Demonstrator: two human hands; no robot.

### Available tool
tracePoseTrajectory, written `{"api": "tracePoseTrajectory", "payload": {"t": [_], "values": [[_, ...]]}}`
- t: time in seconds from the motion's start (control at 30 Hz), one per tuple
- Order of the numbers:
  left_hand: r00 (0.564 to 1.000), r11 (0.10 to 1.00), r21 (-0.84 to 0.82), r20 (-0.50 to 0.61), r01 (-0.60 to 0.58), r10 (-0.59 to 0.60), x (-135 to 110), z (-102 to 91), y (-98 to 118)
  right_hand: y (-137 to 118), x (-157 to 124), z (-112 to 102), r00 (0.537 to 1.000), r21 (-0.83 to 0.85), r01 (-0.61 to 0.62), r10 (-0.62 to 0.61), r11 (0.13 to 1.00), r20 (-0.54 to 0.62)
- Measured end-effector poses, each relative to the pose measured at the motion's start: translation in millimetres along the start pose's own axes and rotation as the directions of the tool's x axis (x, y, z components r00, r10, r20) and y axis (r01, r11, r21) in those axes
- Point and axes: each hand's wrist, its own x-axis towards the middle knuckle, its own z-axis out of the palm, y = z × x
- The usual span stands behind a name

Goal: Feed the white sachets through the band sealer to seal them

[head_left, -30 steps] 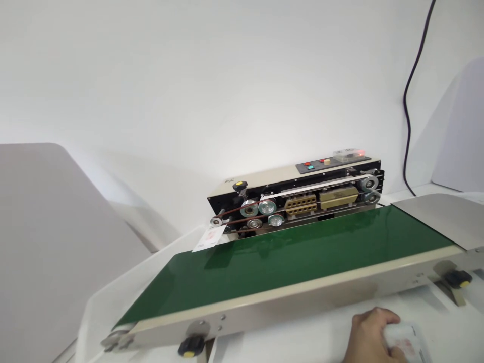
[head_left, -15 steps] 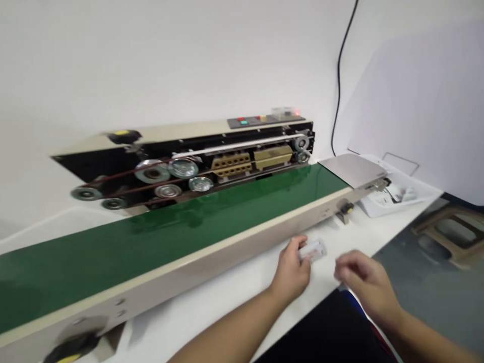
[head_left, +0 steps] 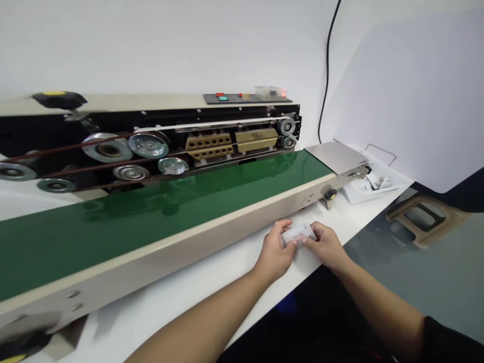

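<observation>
You pinch a small white packet [head_left: 301,233] between thumbs and fingers, your left hand [head_left: 275,251] closed on one end and your right hand [head_left: 328,247] on the other, above a white table [head_left: 204,292] and just in front of a green conveyor belt [head_left: 162,214]. Behind the belt stands a beige-topped machine [head_left: 151,103], its front lined with wheels, a red light glowing at its far end. Beyond the belt's metal end plate [head_left: 335,155], a white tray [head_left: 391,190] holds small items, too small to make out.
</observation>
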Motion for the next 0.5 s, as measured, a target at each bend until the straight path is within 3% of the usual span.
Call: {"api": "tracePoseTrajectory", "payload": {"t": [0.13,0.27,0.37,0.5], "values": [[0.995,0.998,0.054,0.099,-0.014,0.009,-1.1,-1.8,3.8,-3.3,0.6,1.6,0.998,0.321,-0.054,0.066,0.946,-0.025],[0.989,0.999,0.026,0.147,-0.026,0.021,-3.7,-2.8,3.8,-0.9,-2.5,8.5,0.997,0.423,-0.065,0.074,0.904,-0.004],[0.983,0.999,-0.024,0.179,-0.043,0.047,-4.6,-3.3,2.0,0.7,-2.6,8.4,0.998,0.382,-0.061,0.051,0.922,0.036],[0.975,0.998,-0.061,0.218,-0.021,0.034,-3.9,-3.6,1.2,-9.5,1.4,-7.3,0.998,0.146,-0.002,-0.008,0.989,0.065]]}}
